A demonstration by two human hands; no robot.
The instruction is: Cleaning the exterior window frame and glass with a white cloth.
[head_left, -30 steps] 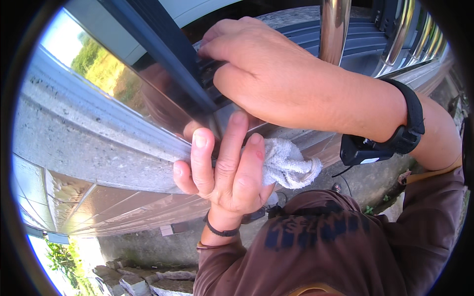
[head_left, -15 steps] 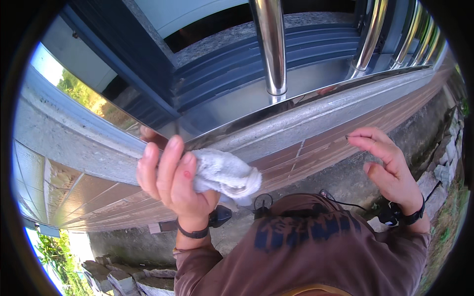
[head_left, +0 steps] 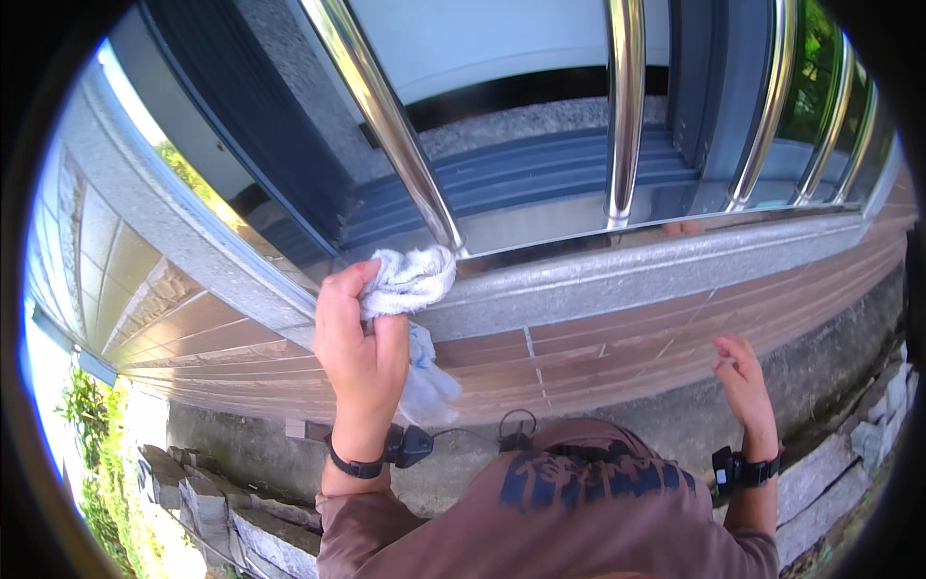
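My left hand (head_left: pixel 362 338) is closed round a white terry cloth (head_left: pixel 410 280). Part of the cloth hangs below the hand, in front of the brown tiled wall. Its bunched top lies against the polished metal strip (head_left: pixel 521 253) of the window sill, close to the foot of a shiny metal bar (head_left: pixel 386 125). To the right, my right hand (head_left: pixel 744 386) is held in the air, away from the sill. Its fingers are loosely bent and apart, with nothing visible in them.
More upright metal bars (head_left: pixel 625 116) stand along the window, in front of a dark blue sliding track (head_left: pixel 540 183). Under the sill runs a grey stone ledge (head_left: pixel 627 265), with brown wall tiles (head_left: pixel 617 338) below. Rough stones (head_left: pixel 280 545) line the ground at lower left.
My left hand has turned and brought the cloth up against the sill by the bar's foot. My right hand has dropped lower. The view has shifted, showing more of the bars.
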